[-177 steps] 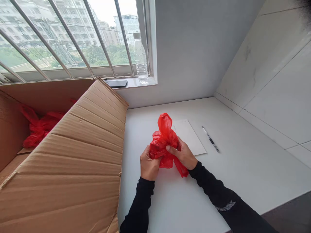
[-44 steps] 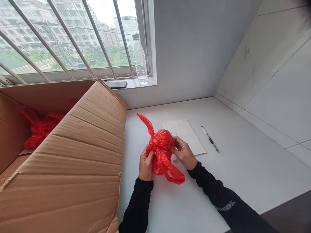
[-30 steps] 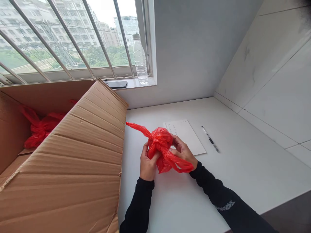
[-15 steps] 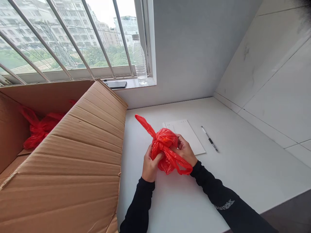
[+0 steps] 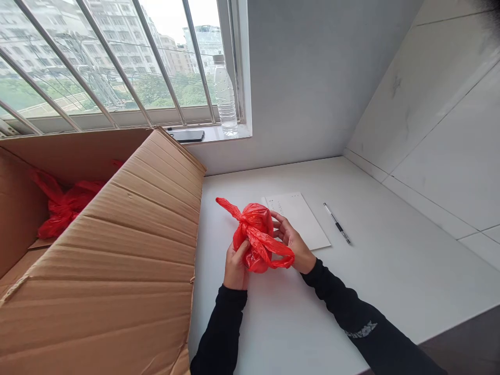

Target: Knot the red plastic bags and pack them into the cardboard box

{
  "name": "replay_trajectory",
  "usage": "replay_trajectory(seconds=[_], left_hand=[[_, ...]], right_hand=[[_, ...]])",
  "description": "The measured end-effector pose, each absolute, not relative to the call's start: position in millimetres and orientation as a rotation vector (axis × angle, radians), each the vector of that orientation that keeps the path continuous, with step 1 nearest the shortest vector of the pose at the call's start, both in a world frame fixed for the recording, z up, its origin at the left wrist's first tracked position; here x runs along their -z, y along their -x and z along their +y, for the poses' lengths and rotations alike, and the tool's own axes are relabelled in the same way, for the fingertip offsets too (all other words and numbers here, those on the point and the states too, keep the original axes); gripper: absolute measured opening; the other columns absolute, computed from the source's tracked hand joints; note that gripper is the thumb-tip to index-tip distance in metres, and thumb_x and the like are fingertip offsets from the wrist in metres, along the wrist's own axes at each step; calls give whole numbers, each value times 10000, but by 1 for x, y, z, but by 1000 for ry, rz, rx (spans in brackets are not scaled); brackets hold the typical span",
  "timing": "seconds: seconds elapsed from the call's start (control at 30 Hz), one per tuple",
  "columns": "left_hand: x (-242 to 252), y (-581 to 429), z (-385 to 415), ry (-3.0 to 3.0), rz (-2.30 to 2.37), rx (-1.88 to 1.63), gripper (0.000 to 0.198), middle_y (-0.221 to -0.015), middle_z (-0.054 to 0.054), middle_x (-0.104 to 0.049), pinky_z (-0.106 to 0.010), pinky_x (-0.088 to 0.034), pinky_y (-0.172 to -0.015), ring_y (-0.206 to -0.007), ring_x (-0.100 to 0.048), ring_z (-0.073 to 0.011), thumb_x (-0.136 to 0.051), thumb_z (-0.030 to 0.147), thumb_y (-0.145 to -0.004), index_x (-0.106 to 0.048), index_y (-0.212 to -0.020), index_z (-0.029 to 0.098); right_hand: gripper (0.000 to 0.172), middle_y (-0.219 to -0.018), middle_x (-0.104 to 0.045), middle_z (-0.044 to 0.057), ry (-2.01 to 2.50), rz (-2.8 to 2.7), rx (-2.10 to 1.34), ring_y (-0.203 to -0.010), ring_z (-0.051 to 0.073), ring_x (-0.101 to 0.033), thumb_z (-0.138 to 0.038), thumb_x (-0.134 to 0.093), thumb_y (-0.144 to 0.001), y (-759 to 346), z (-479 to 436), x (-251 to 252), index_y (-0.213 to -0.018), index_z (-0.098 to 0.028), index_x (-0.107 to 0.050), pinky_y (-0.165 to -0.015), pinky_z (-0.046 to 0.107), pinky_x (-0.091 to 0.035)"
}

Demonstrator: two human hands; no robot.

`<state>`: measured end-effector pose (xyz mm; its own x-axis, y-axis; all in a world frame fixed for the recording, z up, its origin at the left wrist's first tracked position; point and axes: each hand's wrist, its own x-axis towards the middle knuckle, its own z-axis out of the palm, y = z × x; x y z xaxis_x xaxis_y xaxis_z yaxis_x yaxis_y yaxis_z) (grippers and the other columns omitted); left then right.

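A knotted red plastic bag point(image 5: 255, 229) is held up over the white table, one twisted end pointing up left and a loop of handle hanging to the right. My left hand point(image 5: 235, 266) is closed on the bag's lower left side, thumb on the front near the knot. At the bag's right side is my right hand point(image 5: 294, 244), its fingers apart and partly behind the bag and loop; fingertips are close to the plastic, and contact is hard to make out. What the bag contains is hidden.
On the left stands an open cardboard box point(image 5: 117, 260) with red plastic bags point(image 5: 68, 208) inside. A paper pad point(image 5: 308, 219) and a pen point(image 5: 336, 224) lie on the white table point(image 5: 375, 281). A water bottle point(image 5: 225, 99) and a phone point(image 5: 189, 136) rest on the windowsill.
The bag has shifted slightly left and turned in my left hand. My right hand's fingers have loosened from the bag and spread apart at its right side.
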<state>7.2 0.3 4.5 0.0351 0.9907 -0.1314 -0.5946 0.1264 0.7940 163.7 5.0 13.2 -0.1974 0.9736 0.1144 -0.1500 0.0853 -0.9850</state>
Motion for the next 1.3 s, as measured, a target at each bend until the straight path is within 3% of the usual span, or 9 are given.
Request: replay_trajectory(seconds=[0.17,0.27,0.43,0.77,1.03,1.2,1.3], left_hand=[[-16,-11,-6,-843,770,-1269,441,-1167,-110,-688,-408,-483,-965,-1142,-611,-323,-741,341,-761,-647,-1161,181],[-16,-11,-6,-885,793,-1277,501,-1159,-108,-680,-399,-483,-960,-1122,-616,-306,-775,327,-734,-623,-1191,187],[-13,-8,-3,-834,792,-1342,517,-1178,-98,-667,-392,-487,-958,-1113,-619,-290,-778,312,-736,-598,-1207,199],[-10,-6,-3,-802,819,-1349,375,-1084,-84,-690,-379,-490,-915,-1045,-639,-279,-737,288,-765,-642,-1113,184],[-13,-7,-3,-941,875,-1336,467,-1053,-70,-679,-357,-500,-874,-958,-642,-240,-778,306,-722,-618,-1146,198],[-8,-6,-1,-964,910,-1380,483,-1018,-46,-682,-333,-517,-846,-926,-646,-212,-773,290,-732,-586,-1171,214],[-6,-6,-1,-934,921,-1410,526,-955,-25,-691,-323,-534,-804,-859,-657,-193,-772,270,-734,-541,-1206,235]], right_hand=[[732,-1239,-574,71,934,-1276,-1264,-902,187,-616,-285,-780,-734,-166,9,-6,-1380,-326,-439,-882,402,-530],[680,-1239,-586,72,923,-1242,-1264,-924,196,-621,-289,-776,-746,-166,11,-2,-1353,-309,-471,-868,388,-535],[728,-1292,-572,78,874,-1253,-1328,-974,213,-623,-307,-783,-746,-163,13,1,-1389,-326,-441,-869,392,-541],[682,-1311,-557,81,906,-1287,-1303,-927,189,-617,-310,-768,-759,-162,6,-10,-1367,-326,-460,-892,411,-532],[624,-1156,-621,64,935,-1259,-1262,-849,176,-622,-279,-773,-736,-166,6,-11,-1298,-288,-501,-802,364,-552],[598,-1165,-633,71,981,-1329,-1220,-910,210,-634,-332,-742,-763,-166,4,-16,-1310,-278,-508,-788,373,-561],[584,-1227,-623,81,939,-1319,-1192,-1028,240,-629,-382,-723,-784,-163,4,-16,-1318,-272,-510,-883,404,-539]])
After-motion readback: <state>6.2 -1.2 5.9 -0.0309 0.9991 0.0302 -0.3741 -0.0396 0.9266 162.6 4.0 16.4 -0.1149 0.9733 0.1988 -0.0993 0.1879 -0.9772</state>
